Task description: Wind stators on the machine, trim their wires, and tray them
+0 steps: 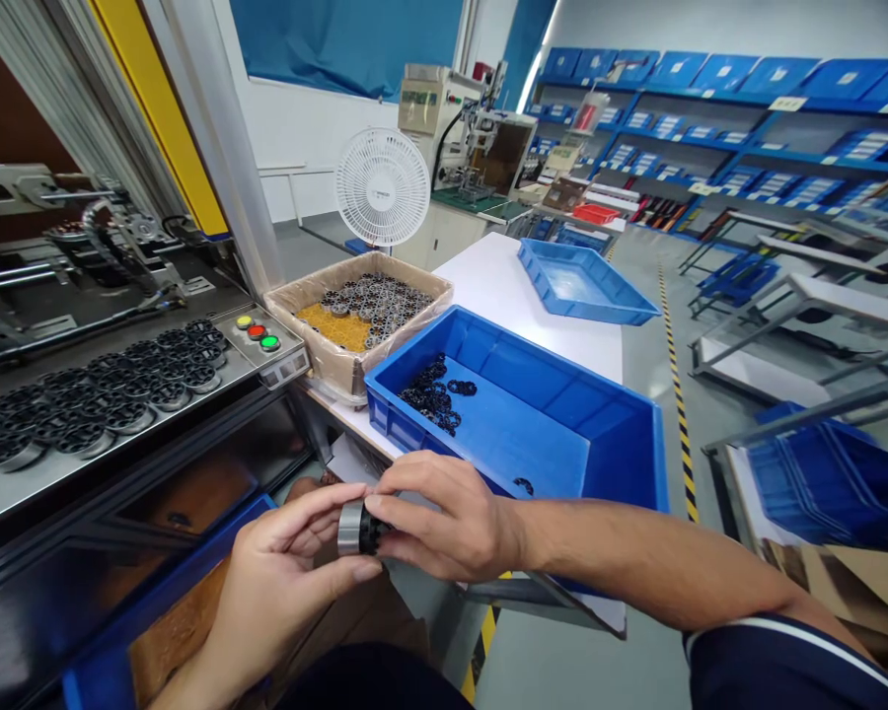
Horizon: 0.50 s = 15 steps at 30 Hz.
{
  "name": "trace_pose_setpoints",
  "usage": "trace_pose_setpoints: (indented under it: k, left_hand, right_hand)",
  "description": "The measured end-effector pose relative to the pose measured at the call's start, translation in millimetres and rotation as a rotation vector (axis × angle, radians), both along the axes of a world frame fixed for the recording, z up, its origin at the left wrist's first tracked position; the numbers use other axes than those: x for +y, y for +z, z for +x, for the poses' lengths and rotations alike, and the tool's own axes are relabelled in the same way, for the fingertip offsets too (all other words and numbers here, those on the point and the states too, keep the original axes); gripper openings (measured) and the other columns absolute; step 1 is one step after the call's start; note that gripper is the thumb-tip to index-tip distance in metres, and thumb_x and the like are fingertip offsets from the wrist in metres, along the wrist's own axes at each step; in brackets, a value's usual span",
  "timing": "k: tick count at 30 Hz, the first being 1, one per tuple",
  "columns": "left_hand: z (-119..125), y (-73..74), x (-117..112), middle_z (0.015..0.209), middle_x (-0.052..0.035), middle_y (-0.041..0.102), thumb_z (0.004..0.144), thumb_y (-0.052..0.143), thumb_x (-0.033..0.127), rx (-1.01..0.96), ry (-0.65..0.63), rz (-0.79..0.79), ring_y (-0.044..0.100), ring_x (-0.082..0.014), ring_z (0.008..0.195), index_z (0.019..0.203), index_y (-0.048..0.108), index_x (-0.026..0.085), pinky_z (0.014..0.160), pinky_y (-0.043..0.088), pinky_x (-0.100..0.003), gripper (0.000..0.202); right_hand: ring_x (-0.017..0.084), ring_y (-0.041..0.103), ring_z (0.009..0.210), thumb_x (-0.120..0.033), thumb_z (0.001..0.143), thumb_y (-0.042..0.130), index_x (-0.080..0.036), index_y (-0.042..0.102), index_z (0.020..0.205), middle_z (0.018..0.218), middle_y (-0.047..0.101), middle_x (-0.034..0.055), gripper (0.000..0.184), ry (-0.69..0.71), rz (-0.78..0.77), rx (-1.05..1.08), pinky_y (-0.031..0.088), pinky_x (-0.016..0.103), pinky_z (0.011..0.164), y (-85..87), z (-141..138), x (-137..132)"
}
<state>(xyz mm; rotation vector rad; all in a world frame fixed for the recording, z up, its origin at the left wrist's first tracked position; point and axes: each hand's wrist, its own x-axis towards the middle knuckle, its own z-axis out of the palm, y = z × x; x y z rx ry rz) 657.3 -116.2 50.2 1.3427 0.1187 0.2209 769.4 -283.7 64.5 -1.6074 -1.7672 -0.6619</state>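
In front of my body, my left hand (pixel 266 567) grips a short silver metal ring (pixel 349 530) between thumb and fingers. My right hand (pixel 451 518) pinches a black plastic ring piece (pixel 371 533) at the ring's right end. The two parts touch; how far one sits inside the other is hidden by my fingers. Beyond my hands, a blue bin (pixel 518 380) contains a pile of similar black pieces (pixel 429 394) at its left end, with one small black piece (pixel 523 485) near its front side.
On the machine table at left stand several metal rings with black inserts (pixel 129 414), near a button box (pixel 281 360). A plastic-lined carton (pixel 340 370) contains more rings. Behind are a white fan (pixel 383 187) and a shallow blue tray (pixel 614 307).
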Motion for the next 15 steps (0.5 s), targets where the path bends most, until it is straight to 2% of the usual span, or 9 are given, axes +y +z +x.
trace_pose_setpoints:
  k: [6,8,10,12,14,15]
  left_hand:
    - [-5,-7.0,5,0.100,-0.0055,0.078,0.055,0.089,0.021,0.138,-0.041,0.084,0.075,-0.0274,0.089,0.105,0.075,0.022,0.079,0.062,-0.029,0.052]
    - [-8,-11.1,6,0.108,-0.0047,0.076,0.064,0.085,0.023,0.143,-0.082,0.172,0.073,-0.0269,0.095,0.114,0.072,0.023,0.083,0.061,-0.029,0.052]
    - [-10,-15.0,6,0.121,-0.0042,0.072,0.075,0.077,0.026,0.123,-0.057,0.264,0.068,-0.0262,0.109,0.121,0.068,0.023,0.090,0.057,-0.028,0.047]
    - [-11,-18.9,6,0.132,-0.0028,0.065,0.082,0.069,0.030,0.102,0.014,0.329,0.061,-0.0236,0.121,0.122,0.067,0.023,0.097,0.052,-0.023,0.041]
    - [-12,-22.9,9,0.132,-0.0012,0.066,0.086,0.066,0.031,0.125,0.064,0.353,0.063,-0.0187,0.119,0.123,0.066,0.024,0.098,0.048,-0.017,0.038]
    - [-11,-24.8,11,0.128,-0.0009,0.068,0.087,0.064,0.032,0.152,0.073,0.353,0.066,-0.0168,0.114,0.124,0.065,0.024,0.098,0.048,-0.016,0.038]
  right_hand:
    - [0.017,0.065,0.083,-0.032,0.088,0.066,-0.007,0.064,0.102,0.090,0.068,0.0104,0.028,0.002,0.094,-0.139,0.059,0.029,0.074,-1.9,7,2]
    - [0.016,0.065,0.081,-0.036,0.088,0.066,-0.010,0.066,0.098,0.090,0.068,0.0087,0.028,-0.029,0.104,-0.223,0.058,0.027,0.072,-7.3,7,3]
    - [0.015,0.065,0.083,-0.044,0.088,0.064,-0.013,0.067,0.099,0.094,0.068,0.0082,0.033,-0.037,0.034,-0.237,0.056,0.026,0.074,-13.1,8,5]
    - [0.014,0.064,0.087,-0.054,0.086,0.062,-0.012,0.067,0.103,0.097,0.068,0.0096,0.045,-0.053,-0.038,-0.136,0.055,0.025,0.078,-16.3,14,8]
    - [0.016,0.063,0.093,-0.058,0.086,0.060,-0.010,0.065,0.109,0.101,0.066,0.0115,0.053,-0.136,-0.096,0.025,0.053,0.026,0.082,-15.7,29,8]
    - [0.017,0.061,0.098,-0.056,0.087,0.060,-0.011,0.064,0.112,0.105,0.065,0.0120,0.051,-0.228,-0.153,0.122,0.052,0.027,0.086,-14.5,40,5]
